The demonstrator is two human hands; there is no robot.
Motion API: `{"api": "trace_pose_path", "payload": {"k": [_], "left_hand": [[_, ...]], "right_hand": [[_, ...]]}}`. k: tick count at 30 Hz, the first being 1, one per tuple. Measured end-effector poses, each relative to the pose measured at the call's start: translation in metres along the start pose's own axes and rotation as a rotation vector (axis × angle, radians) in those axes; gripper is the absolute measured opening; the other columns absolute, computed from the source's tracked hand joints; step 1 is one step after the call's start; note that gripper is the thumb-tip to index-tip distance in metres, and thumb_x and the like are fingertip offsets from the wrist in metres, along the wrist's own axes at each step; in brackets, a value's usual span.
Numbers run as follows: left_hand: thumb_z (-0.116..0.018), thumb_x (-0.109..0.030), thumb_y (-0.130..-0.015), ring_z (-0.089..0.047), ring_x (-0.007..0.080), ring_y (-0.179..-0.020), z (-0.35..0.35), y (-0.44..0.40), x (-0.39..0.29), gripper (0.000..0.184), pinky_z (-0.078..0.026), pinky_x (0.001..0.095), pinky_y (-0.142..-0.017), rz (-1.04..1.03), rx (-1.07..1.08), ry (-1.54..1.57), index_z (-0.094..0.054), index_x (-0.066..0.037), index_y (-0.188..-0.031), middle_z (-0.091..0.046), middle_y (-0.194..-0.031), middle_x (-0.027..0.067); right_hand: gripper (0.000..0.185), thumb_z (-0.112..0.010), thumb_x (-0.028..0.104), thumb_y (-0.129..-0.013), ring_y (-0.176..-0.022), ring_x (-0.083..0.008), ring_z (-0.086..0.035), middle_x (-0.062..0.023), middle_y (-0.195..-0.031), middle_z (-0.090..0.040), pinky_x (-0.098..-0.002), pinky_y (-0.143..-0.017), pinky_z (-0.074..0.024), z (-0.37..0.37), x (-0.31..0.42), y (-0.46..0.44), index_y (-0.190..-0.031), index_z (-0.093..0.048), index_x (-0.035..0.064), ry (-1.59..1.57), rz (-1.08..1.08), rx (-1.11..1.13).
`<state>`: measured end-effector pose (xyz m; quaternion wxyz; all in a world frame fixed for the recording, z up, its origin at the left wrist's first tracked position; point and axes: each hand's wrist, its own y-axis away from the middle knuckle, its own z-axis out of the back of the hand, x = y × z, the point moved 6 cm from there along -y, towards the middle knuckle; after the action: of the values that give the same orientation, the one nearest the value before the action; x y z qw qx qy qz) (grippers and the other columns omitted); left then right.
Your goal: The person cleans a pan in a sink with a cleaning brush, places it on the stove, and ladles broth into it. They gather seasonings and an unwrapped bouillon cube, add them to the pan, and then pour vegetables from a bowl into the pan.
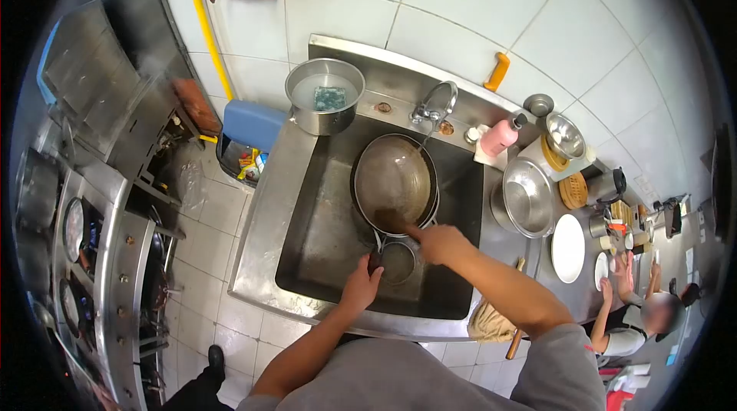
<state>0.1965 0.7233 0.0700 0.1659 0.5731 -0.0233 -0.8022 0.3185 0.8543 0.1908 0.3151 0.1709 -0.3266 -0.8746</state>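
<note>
Inside the sink (pixel 311 254), the big pan (pixel 391 169) is being worked: its handle is clasped by the left hand (pixel 362 282) at seven o'clock, and a wooden-handled tool (pixel 414 232) is gripped by the right hand (pixel 445 244) at five. The tool's head is blurred and hard to make out. Below, at six, one round vessel (pixel 398 264) is partly covered by the pan. At eleven, cloudy water and one green scrubber (pixel 329 98) are contained in a pot (pixel 322 121). One steel bowl (pixel 530 198) is set at three; two white plates (pixel 568 250) are counted at four.
</note>
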Motion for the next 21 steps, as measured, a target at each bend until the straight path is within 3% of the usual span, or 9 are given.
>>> {"api": "trace_pose_path", "payload": {"k": [1, 3, 4, 5, 8, 15, 17, 19, 21], "left_hand": [[-0.056, -0.029, -0.089, -0.058, 0.0441, -0.096, 0.0, 0.0, -0.001, 0.045, -0.046, 0.0477, -0.081, -0.016, 0.013, 0.029, -0.042, -0.003, -0.124, -0.061, -0.102, 0.0263], [-0.056, -0.028, -0.09, -0.058, 0.0444, -0.094, 0.0, -0.002, -0.007, 0.045, -0.046, 0.0481, -0.08, -0.027, 0.017, 0.013, -0.042, -0.003, -0.124, -0.061, -0.101, 0.0263], [-0.056, -0.028, -0.09, -0.058, 0.0446, -0.093, 0.001, -0.003, -0.01, 0.045, -0.046, 0.0484, -0.079, -0.033, 0.007, -0.003, -0.041, -0.003, -0.124, -0.061, -0.1, 0.0263], [-0.056, -0.028, -0.09, -0.058, 0.0446, -0.093, 0.002, -0.003, -0.009, 0.045, -0.046, 0.0484, -0.079, -0.034, 0.009, -0.002, -0.041, -0.003, -0.124, -0.061, -0.1, 0.0263], [-0.056, -0.028, -0.089, -0.059, 0.0448, -0.09, 0.007, -0.004, -0.009, 0.046, -0.046, 0.0493, -0.077, -0.034, 0.019, -0.003, -0.04, -0.004, -0.125, -0.062, -0.097, 0.026], [-0.054, -0.028, -0.09, -0.058, 0.0469, -0.089, 0.008, 0.002, -0.009, 0.048, -0.045, 0.052, -0.077, -0.053, 0.013, -0.096, -0.037, -0.003, -0.128, -0.06, -0.101, 0.0284], [-0.054, -0.028, -0.09, -0.058, 0.0472, -0.09, 0.011, -0.003, -0.011, 0.049, -0.045, 0.0521, -0.078, -0.066, 0.011, -0.064, -0.036, -0.003, -0.128, -0.06, -0.102, 0.0287], [-0.054, -0.029, -0.09, -0.058, 0.047, -0.091, 0.012, 0.002, -0.01, 0.049, -0.045, 0.0516, -0.079, -0.019, 0.04, -0.069, -0.037, -0.004, -0.128, -0.06, -0.102, 0.0283], [-0.054, -0.029, -0.091, -0.057, 0.0475, -0.093, 0.009, 0.005, -0.004, 0.049, -0.044, 0.0511, -0.081, -0.018, 0.052, -0.037, -0.037, -0.004, -0.128, -0.06, -0.103, 0.0281]], "right_hand": [[0.055, -0.051, 0.015, -0.086, -0.087, -0.0291, -0.066, -0.0136, -0.096, -0.067, -0.0412, -0.068, -0.0532, -0.003, -0.013, -0.012, -0.139, -0.038, 0.0128, -0.01, -0.008, 0.004], [0.06, -0.053, 0.015, -0.083, -0.086, -0.0281, -0.067, -0.013, -0.097, -0.068, -0.0417, -0.07, -0.053, -0.012, -0.055, -0.041, -0.14, -0.036, 0.023, 0.057, -0.248, 0.077], [0.061, -0.055, 0.017, -0.082, -0.087, -0.0281, -0.067, -0.013, -0.096, -0.068, -0.0411, -0.071, -0.0533, -0.01, -0.05, -0.049, -0.139, -0.036, 0.0231, 0.055, -0.221, -0.049], [0.061, -0.055, 0.017, -0.082, -0.087, -0.0281, -0.067, -0.013, -0.096, -0.068, -0.0411, -0.071, -0.0533, -0.006, -0.037, -0.044, -0.139, -0.036, 0.0231, 0.055, -0.224, -0.048], [0.055, -0.054, 0.018, -0.084, -0.09, -0.0286, -0.067, -0.013, -0.099, -0.067, -0.0405, -0.07, -0.0538, 0.021, 0.028, -0.005, -0.137, -0.041, 0.0229, 0.133, 0.031, 0.046], [0.049, -0.051, 0.018, -0.085, -0.091, -0.0292, -0.066, -0.0134, -0.099, -0.067, -0.0414, -0.069, -0.0539, -0.006, -0.019, -0.043, -0.133, -0.044, 0.0185, 0.086, -0.169, 0.025], [0.057, -0.052, 0.014, -0.082, -0.09, -0.0321, -0.066, -0.0166, -0.1, -0.066, -0.0424, -0.072, -0.0534, -0.013, 0.011, -0.028, -0.137, -0.04, 0.0211, 0.017, -0.083, 0.044], [0.041, -0.042, 0.019, -0.09, -0.094, -0.0299, -0.065, -0.0152, -0.099, -0.066, -0.0423, -0.074, -0.0527, 0.023, 0.037, 0.014, -0.13, -0.049, 0.0135, 0.002, -0.024, 0.071], [0.042, -0.043, 0.019, -0.09, -0.092, -0.0297, -0.066, -0.0153, -0.099, -0.066, -0.0418, -0.073, -0.0529, 0.013, 0.006, 0.001, -0.132, -0.047, 0.0147, 0.029, -0.057, 0.071]]}}
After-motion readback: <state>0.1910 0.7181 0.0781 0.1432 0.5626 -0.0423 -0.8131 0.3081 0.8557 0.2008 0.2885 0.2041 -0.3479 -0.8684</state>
